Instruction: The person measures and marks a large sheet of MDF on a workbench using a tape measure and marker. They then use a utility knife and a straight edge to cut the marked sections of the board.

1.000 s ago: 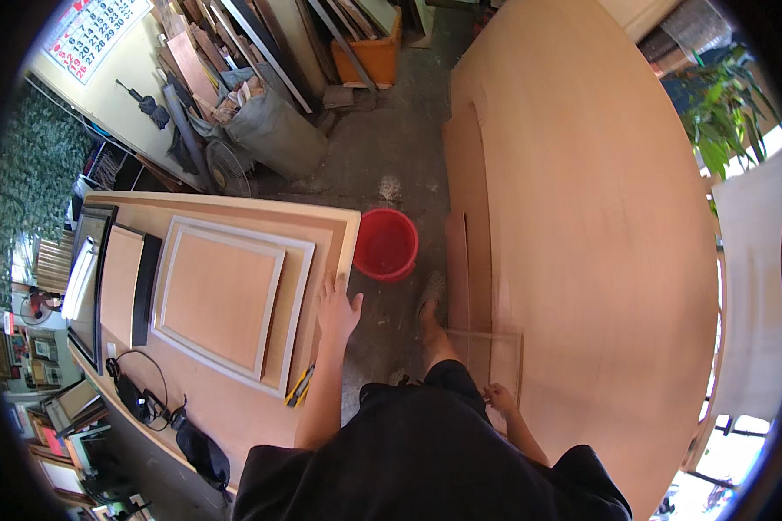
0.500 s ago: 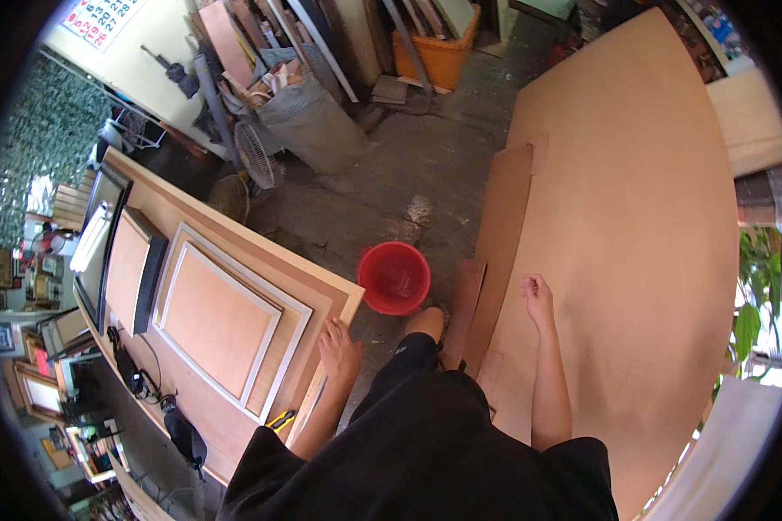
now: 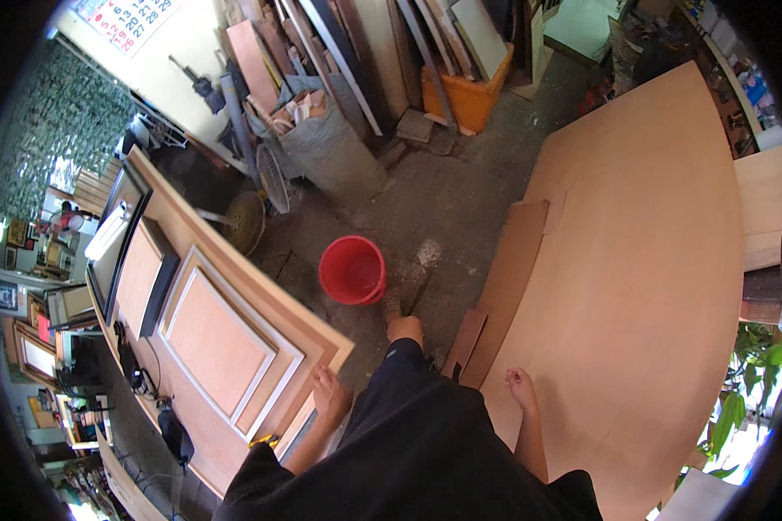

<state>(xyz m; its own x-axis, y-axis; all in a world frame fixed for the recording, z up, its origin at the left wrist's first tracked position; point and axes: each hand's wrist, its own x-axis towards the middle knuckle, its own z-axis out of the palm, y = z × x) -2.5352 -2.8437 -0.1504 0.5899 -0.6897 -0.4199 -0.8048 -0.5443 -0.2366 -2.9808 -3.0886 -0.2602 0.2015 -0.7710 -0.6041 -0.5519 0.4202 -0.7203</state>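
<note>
My left hand point(image 3: 331, 397) rests at the near right corner of a wooden work table point(image 3: 328, 349), fingers apart on its edge and holding nothing. Close by on the table lie a white-edged rectangular frame point(image 3: 282, 392) with a wood panel point(image 3: 213, 343) inside it, and a yellow-handled cutter point(image 3: 266, 441), partly covered by my sleeve. My right hand point(image 3: 521, 390) hangs over a large plywood sheet point(image 3: 634, 286), its fingers loosely curled with nothing visible in them. A red bucket point(image 3: 353, 271) stands on the floor ahead, beside my foot point(image 3: 404, 329).
Brown strips point(image 3: 514, 278) lie along the plywood's left edge. Further ahead are a grey sack point(image 3: 330, 152) of wood scraps, an orange bin point(image 3: 469, 95) with boards, and a fan point(image 3: 272, 178). Black-edged panels point(image 3: 159, 286) and a cable point(image 3: 152, 360) are on the left table.
My view has shifted and a foot now shows beside the bucket, which sits further left in view. My left hand stays by the table corner; my right hand is drawn closer to my body.
</note>
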